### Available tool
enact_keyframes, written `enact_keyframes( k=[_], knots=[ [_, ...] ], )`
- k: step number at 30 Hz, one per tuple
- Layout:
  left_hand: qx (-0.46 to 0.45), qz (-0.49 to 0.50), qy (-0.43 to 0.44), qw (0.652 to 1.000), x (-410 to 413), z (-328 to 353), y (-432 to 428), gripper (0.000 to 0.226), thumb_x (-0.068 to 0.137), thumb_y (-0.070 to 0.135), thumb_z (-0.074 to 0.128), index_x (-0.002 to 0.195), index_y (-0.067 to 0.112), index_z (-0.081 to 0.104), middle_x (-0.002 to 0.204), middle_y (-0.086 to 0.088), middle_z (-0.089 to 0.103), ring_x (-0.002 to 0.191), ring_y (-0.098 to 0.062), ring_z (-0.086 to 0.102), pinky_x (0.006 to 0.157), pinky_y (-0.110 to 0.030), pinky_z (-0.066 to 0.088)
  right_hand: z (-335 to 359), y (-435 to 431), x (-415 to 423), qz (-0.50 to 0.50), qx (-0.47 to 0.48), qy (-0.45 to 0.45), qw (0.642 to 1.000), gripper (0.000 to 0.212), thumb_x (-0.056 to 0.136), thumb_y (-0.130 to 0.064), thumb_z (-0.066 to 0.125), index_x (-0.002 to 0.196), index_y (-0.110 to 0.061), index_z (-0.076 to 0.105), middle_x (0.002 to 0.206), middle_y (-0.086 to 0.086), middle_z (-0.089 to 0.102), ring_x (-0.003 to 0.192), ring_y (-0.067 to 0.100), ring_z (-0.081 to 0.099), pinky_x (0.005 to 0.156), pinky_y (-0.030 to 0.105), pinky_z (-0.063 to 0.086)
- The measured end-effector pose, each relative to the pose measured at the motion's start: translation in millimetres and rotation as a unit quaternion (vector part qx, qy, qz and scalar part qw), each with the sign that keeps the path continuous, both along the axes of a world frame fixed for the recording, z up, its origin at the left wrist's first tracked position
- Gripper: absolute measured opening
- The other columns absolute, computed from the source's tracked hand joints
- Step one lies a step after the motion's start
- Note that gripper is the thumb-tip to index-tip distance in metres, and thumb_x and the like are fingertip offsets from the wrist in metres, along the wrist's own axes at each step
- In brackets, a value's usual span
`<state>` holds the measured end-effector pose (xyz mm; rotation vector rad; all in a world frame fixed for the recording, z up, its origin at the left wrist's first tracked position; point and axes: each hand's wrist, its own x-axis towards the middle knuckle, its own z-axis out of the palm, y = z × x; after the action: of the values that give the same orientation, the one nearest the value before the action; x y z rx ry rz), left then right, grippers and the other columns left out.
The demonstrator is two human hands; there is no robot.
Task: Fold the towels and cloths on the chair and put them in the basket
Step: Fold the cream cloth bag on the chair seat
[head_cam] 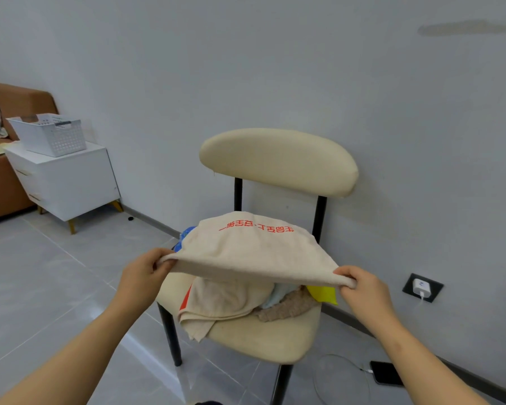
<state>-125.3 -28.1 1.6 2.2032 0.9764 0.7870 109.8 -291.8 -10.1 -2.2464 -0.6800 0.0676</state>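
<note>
A beige towel (251,248) with red printed characters is stretched above the cream chair (278,159). My left hand (143,276) pinches its near left corner and my right hand (362,290) pinches its near right corner. Its far part drapes over a pile on the seat. Under it lie another beige towel with a red edge (219,305), a light blue cloth (278,295), a brown knitted cloth (287,309) and a yellow cloth (323,293). A blue cloth (186,233) peeks out at the back left. The white perforated basket (51,135) stands far left on a nightstand.
The white nightstand (67,179) stands against the wall beside a brown sofa (0,171). A phone (387,372) lies on the tiled floor right of the chair, its cable running to a charger in a wall socket (422,287). The wall is close behind the chair.
</note>
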Motion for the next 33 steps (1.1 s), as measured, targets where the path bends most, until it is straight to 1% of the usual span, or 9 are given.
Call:
enact_keyframes(
  k=[5, 8, 12, 15, 20, 23, 25, 30, 33],
  knots=[
    [-0.016, -0.006, -0.022, 1.0, 0.6, 4.7, 1.8, 0.011, 0.099, 0.018, 0.041, 0.098, 0.019, 0.052, 0.081, 0.0, 0.055, 0.077, -0.018, 0.049, 0.062, -0.026, 0.038, -0.6, -0.3, -5.7, -0.019, 0.079, 0.009, 0.997, 0.029, 0.083, 0.006, 0.051, 0.083, -0.019, 0.064, 0.082, -0.004, 0.062, 0.079, 0.017, 0.052, 0.057, 0.01, 0.033],
    [-0.055, -0.012, -0.054, 0.997, 0.0, 7.5, 1.9, 0.014, 0.099, 0.018, 0.04, 0.097, 0.023, 0.053, 0.085, 0.003, 0.057, 0.083, -0.019, 0.05, 0.067, -0.029, 0.038, 3.2, 0.8, -9.5, -0.012, 0.16, 0.056, 0.985, 0.032, 0.086, 0.002, 0.055, 0.077, -0.028, 0.06, 0.081, -0.012, 0.062, 0.077, 0.012, 0.055, 0.062, 0.015, 0.039],
    [-0.076, -0.033, -0.076, 0.994, -3.9, 15.2, 1.2, 0.024, 0.098, 0.018, 0.043, 0.086, 0.036, 0.053, 0.087, 0.011, 0.058, 0.081, -0.005, 0.049, 0.07, -0.022, 0.039, 10.1, -3.3, -13.4, -0.035, 0.268, 0.127, 0.954, 0.013, 0.088, -0.005, 0.06, 0.092, -0.017, 0.06, 0.083, -0.005, 0.062, 0.076, 0.003, 0.055, 0.059, 0.011, 0.043],
    [-0.063, -0.023, -0.098, 0.993, -4.9, 16.3, -2.1, 0.022, 0.097, 0.018, 0.045, 0.085, 0.035, 0.05, 0.086, 0.009, 0.056, 0.08, -0.008, 0.049, 0.068, -0.025, 0.039, 11.7, -5.6, -16.7, -0.04, 0.324, 0.161, 0.931, 0.014, 0.088, 0.0, 0.058, 0.081, -0.011, 0.061, 0.075, 0.0, 0.061, 0.067, 0.006, 0.055, 0.051, 0.005, 0.041],
    [-0.102, -0.003, -0.154, 0.983, -6.1, 12.7, -6.1, 0.015, 0.096, 0.018, 0.047, 0.087, 0.03, 0.048, 0.09, 0.004, 0.053, 0.082, -0.013, 0.049, 0.069, -0.029, 0.041, 16.8, -2.1, -19.4, -0.046, 0.417, 0.222, 0.88, 0.021, 0.088, 0.004, 0.05, 0.071, -0.009, 0.054, 0.07, 0.006, 0.053, 0.064, 0.014, 0.048, 0.046, 0.011, 0.041],
    [-0.129, -0.008, -0.13, 0.983, -3.7, 7.6, 1.0, 0.012, 0.097, 0.021, 0.047, 0.089, 0.031, 0.049, 0.092, 0.004, 0.054, 0.084, -0.016, 0.05, 0.069, -0.034, 0.042, 11.3, 3.7, -17.7, -0.025, 0.36, 0.227, 0.905, 0.012, 0.076, -0.013, 0.06, 0.069, -0.011, 0.05, 0.068, 0.004, 0.051, 0.064, 0.015, 0.045, 0.052, 0.025, 0.039],
    [-0.133, -0.004, -0.096, 0.986, 1.9, 5.2, 8.4, 0.009, 0.097, 0.024, 0.046, 0.091, 0.03, 0.05, 0.093, 0.005, 0.054, 0.086, -0.018, 0.051, 0.07, -0.036, 0.044, 5.1, 9.9, -12.8, -0.024, 0.306, 0.212, 0.928, 0.015, 0.083, -0.01, 0.061, 0.071, -0.012, 0.051, 0.07, 0.002, 0.053, 0.066, 0.016, 0.046, 0.056, 0.029, 0.037],
    [-0.122, 0.01, -0.089, 0.989, 37.8, 16.5, 34.9, 0.01, 0.097, 0.026, 0.045, 0.104, 0.022, 0.051, 0.091, 0.01, 0.054, 0.091, -0.019, 0.05, 0.079, -0.035, 0.04, 7.6, 41.2, 20.2, -0.059, 0.287, 0.119, 0.949, 0.021, 0.091, -0.009, 0.056, 0.075, -0.022, 0.052, 0.072, -0.002, 0.053, 0.066, 0.012, 0.046, 0.062, 0.027, 0.037],
    [-0.112, 0.015, -0.088, 0.99, 68.4, 22.2, 57.2, 0.01, 0.098, 0.025, 0.044, 0.103, 0.019, 0.05, 0.089, 0.011, 0.052, 0.087, -0.015, 0.048, 0.077, -0.031, 0.035, 12.2, 66.1, 47.7, -0.077, 0.277, 0.09, 0.954, 0.009, 0.092, -0.013, 0.056, 0.084, -0.017, 0.055, 0.07, -0.003, 0.05, 0.065, 0.01, 0.045, 0.06, 0.025, 0.036]
  ],
)
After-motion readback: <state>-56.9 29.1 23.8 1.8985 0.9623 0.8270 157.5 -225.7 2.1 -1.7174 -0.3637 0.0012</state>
